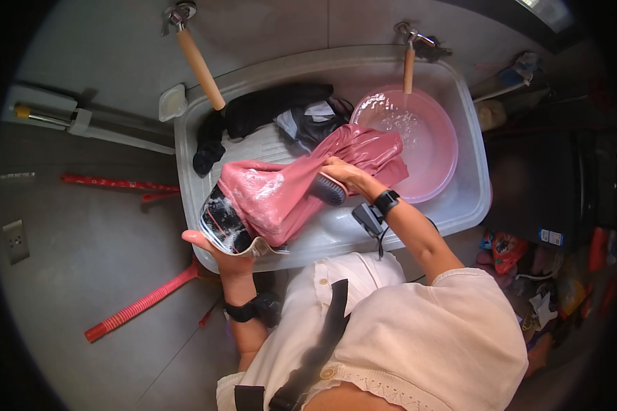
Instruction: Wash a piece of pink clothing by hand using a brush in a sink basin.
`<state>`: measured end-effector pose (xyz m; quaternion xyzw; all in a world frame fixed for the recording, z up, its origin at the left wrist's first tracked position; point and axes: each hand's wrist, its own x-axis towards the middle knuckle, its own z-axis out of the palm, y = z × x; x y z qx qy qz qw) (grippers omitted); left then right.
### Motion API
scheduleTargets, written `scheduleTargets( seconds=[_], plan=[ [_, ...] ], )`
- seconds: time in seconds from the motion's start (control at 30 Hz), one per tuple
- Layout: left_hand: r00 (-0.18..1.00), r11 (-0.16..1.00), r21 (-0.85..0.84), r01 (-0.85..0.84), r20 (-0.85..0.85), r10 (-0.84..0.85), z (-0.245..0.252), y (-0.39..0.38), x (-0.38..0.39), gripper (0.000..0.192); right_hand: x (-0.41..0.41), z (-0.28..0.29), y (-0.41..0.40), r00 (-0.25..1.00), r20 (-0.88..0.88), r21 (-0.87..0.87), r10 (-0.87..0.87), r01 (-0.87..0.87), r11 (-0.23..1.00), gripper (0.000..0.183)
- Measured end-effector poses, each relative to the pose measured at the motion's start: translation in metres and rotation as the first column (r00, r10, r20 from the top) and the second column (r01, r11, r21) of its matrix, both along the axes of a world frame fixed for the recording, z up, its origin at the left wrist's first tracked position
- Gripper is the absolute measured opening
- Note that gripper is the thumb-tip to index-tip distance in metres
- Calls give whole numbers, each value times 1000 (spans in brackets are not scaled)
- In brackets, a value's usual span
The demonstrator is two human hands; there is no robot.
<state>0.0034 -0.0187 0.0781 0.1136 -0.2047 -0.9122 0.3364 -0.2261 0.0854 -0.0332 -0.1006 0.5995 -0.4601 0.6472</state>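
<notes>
A wet pink garment (283,195) with a dark patterned waistband (226,218) is stretched across the front of a washing sink (472,169). White suds cover parts of the cloth and band. My left hand (229,257) holds the band end near the sink's front left corner, thumb out to the side, fingers hidden under the fabric. My right hand (344,172) grips a scrub brush (329,189) over the middle of the garment, its grey bristles showing toward me. The garment's far end hangs over the rim of a pink basin (455,154).
Water runs from the right tap (409,69) into the basin. Dark wet clothes (277,105) lie at the sink's back left, below the left tap's wooden-coloured tube (200,67). A soap dish (173,103) sits on the left rim. A red-handled pole (141,303) leans at the left.
</notes>
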Motion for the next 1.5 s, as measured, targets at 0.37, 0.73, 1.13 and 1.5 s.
scheduleTargets(
  seconds=[0.37, 0.73, 1.13, 1.5],
  plan=[
    [847, 948, -42, -314, 440, 300, -13, -36, 14, 92, -40, 107, 80, 869, -492, -191, -53, -48, 980, 25],
    [986, 987, 158, -37, 168, 10, -19, -29, 7, 52, -61, 127, 90, 852, -468, -357, -236, 62, 932, 28],
    [959, 947, 263, -183, 258, 114, -67, -36, 38, 52, -42, 75, 40, 905, -406, -361, -131, -26, 932, 25],
    [917, 931, 272, -243, 376, 130, -97, -48, 43, 53, 11, -14, 1, 265, -925, 4, 271, -708, 706, 40]
  ],
)
